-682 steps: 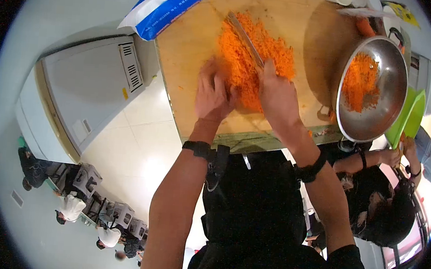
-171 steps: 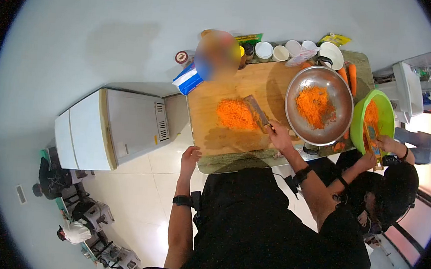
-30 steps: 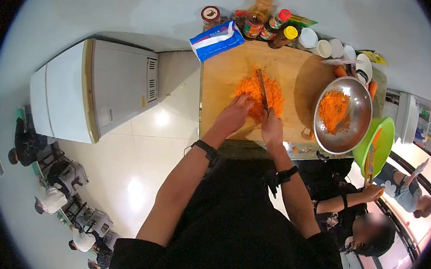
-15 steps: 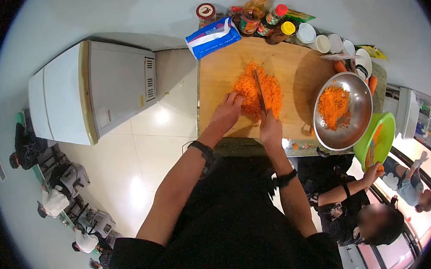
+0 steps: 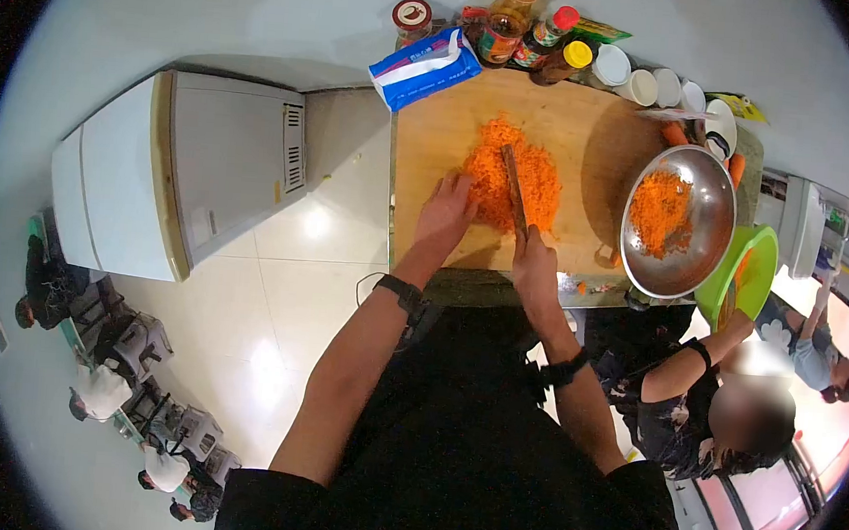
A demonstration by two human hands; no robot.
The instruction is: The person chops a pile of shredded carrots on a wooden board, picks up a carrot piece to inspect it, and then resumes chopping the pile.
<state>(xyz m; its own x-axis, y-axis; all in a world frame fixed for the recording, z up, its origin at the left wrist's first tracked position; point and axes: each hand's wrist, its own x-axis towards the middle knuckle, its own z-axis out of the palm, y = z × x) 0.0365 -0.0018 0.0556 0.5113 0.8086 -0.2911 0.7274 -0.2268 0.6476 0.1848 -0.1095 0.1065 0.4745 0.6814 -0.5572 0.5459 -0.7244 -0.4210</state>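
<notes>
A pile of chopped orange carrot [image 5: 539, 179] is spread over the wooden cutting board [image 5: 422, 157]. My right hand [image 5: 536, 271] is closed round the handle of a kitchen knife [image 5: 512, 183]. Its blade lies lengthwise over the pile, pointing away from me, with more of its side face showing. At the pile's left edge rests my left hand [image 5: 447, 212], fingers slightly bent and apart, touching the carrot bits. Right of the pile, a steel bowl [image 5: 712, 201] holds more chopped carrot.
A green basin [image 5: 764, 259] stands beside the bowl, with a co-worker's arm [image 5: 683, 367] reaching to it. Sauce bottles [image 5: 502, 36], white cups [image 5: 643, 87] and a blue tissue pack [image 5: 424, 68] line the back edge. Whole carrots [image 5: 736, 169] lie behind the bowl. A fridge [image 5: 224, 172] stands at left.
The knife blade has tilted, showing more of its side. My left fingers have shifted slightly away from me along the pile's edge. The co-worker's hand has moved toward the green basin.
</notes>
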